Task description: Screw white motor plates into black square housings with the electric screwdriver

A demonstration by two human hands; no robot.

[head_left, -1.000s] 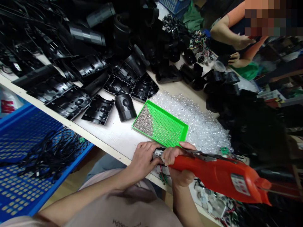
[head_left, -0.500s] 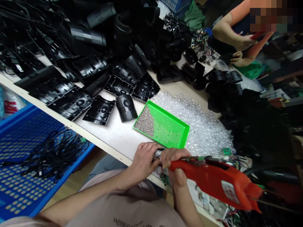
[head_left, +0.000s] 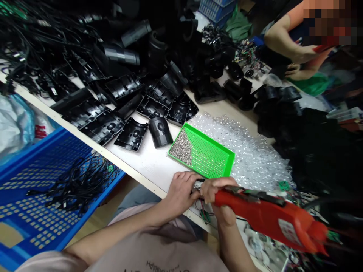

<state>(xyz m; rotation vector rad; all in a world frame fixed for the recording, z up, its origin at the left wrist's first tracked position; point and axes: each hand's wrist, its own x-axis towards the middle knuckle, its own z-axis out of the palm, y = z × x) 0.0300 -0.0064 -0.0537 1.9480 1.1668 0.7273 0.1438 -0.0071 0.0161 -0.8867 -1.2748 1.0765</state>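
**Q:** Grip state?

**A:** My left hand point(head_left: 180, 193) is closed around a small metal part point(head_left: 198, 185) with red wires point(head_left: 202, 206) trailing below. My right hand point(head_left: 219, 196) is wrapped tightly on a red power tool point(head_left: 268, 215).

**Q:** Part location?

**A:** Between my hands, over the white bench edge point(head_left: 147, 170), just below the green perforated tray point(head_left: 210, 158).

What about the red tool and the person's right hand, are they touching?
Touching. The head view shows the right hand wrapped around the front end of the red tool, gripping it.
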